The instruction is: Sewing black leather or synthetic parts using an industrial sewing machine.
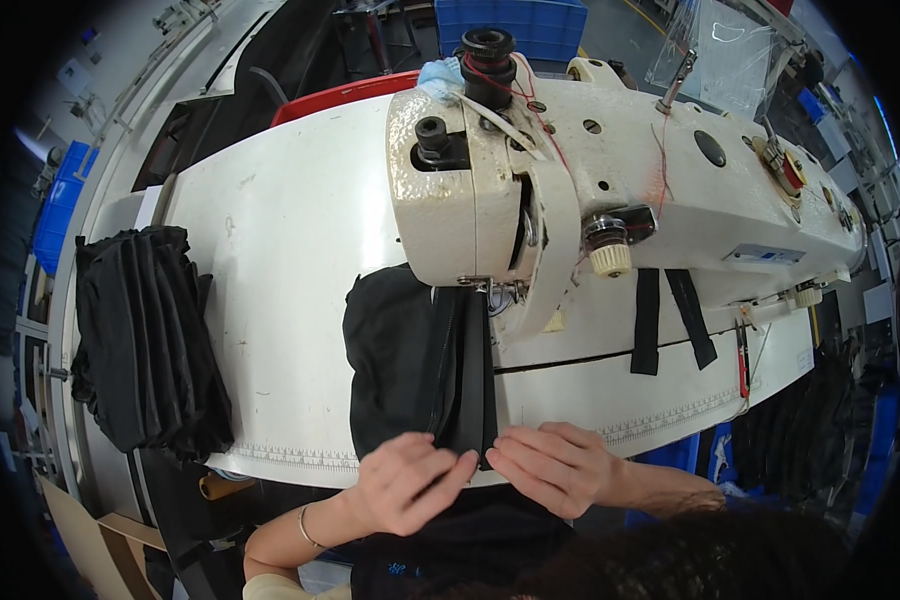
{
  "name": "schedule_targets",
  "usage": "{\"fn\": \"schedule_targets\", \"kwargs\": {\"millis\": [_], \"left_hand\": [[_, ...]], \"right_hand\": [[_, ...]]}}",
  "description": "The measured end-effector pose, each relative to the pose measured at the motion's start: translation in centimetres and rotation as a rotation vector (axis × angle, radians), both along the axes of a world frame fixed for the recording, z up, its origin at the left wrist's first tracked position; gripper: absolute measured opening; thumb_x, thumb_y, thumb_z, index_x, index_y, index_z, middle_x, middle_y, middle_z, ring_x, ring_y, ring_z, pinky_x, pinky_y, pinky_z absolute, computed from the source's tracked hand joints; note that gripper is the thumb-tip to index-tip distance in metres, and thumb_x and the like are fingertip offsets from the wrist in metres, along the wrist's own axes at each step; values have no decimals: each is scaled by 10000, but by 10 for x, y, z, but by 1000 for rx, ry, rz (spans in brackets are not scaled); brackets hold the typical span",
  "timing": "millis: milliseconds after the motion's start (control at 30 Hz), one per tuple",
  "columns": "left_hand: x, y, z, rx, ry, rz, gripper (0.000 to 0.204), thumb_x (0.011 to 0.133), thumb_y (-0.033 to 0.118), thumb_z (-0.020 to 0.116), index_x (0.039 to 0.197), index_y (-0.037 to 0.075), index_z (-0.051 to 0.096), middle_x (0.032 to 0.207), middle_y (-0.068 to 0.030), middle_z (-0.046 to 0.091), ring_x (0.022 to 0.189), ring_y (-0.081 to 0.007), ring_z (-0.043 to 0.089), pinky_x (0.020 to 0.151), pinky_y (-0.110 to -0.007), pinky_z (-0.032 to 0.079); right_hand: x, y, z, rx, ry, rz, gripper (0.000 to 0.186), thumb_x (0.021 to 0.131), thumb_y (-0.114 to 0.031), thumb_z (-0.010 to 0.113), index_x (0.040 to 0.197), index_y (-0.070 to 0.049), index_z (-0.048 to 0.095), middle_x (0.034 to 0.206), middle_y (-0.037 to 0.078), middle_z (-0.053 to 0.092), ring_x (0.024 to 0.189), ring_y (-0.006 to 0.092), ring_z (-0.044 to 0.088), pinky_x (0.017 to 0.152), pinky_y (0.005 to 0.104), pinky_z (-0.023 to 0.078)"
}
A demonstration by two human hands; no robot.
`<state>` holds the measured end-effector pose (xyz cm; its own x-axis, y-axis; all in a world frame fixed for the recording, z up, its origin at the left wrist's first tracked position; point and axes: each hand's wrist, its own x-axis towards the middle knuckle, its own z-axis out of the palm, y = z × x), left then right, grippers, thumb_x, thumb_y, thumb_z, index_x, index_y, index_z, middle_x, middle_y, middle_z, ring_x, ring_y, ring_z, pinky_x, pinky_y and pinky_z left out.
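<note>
My left hand [415, 480] is closed at the near end of a black fabric piece [390, 350] with a long zipper strip, gripping its edge. My right hand [550, 465] pinches the right edge of that same piece, fingers bent together. The fabric stretches away from me under the needle and presser foot [495, 295] of a white sewing machine [610, 150]. To the left on the white table [270, 200] lies a thick stack of black fabric pieces [145, 340].
Two black straps [646, 320] hang right of the needle, and red-handled snips [742, 360] lie near the right end. A red tray [340, 92] and blue crate [510, 25] stand behind. An open cardboard box [75, 520] is at lower left.
</note>
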<state>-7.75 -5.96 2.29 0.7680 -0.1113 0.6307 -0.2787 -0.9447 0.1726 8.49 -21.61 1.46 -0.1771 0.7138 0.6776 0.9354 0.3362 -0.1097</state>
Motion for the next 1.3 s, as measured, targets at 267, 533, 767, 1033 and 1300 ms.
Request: {"fn": "schedule_targets", "kwargs": {"millis": [267,533,767,1033,1300], "left_hand": [[30,81,45,90,-7,146,378,592,-81,526,945,-1,633,748,-55,534,606,-179,457,499,-301,385],[5,-4,-3,344,264,-73,197,755,101,555,891,3,656,1036,-102,621,783,-147,540,748,-262,454],[13,-11,-9,187,280,-79,231,736,56,569,915,-77,630,1013,-191,622,758,-187,575,641,-254,486],[15,-13,-12,185,266,-77,298,662,49,572,923,-81,630,1045,-206,604,782,-190,578,628,-258,483],[17,-11,-12,124,287,-109,260,700,50,581,918,-85,624,1009,-195,616,754,-191,572,625,-250,481]], "right_hand": [[-2,-11,-14,-280,-163,26,259,663,-106,588,884,24,620,933,102,580,961,225,556,764,298,462],[-5,-14,-19,-290,-19,-11,271,677,-109,586,901,38,619,971,128,591,1007,265,570,795,330,476],[-1,-16,-17,-272,-128,36,255,686,-114,565,874,46,633,982,135,598,1002,277,584,821,339,478],[2,-15,-18,-248,-183,62,293,670,-151,542,861,52,630,968,149,598,974,283,586,822,338,474],[5,-13,-14,-260,-192,100,305,665,-151,537,859,67,625,969,159,592,967,288,583,803,333,475]]}}
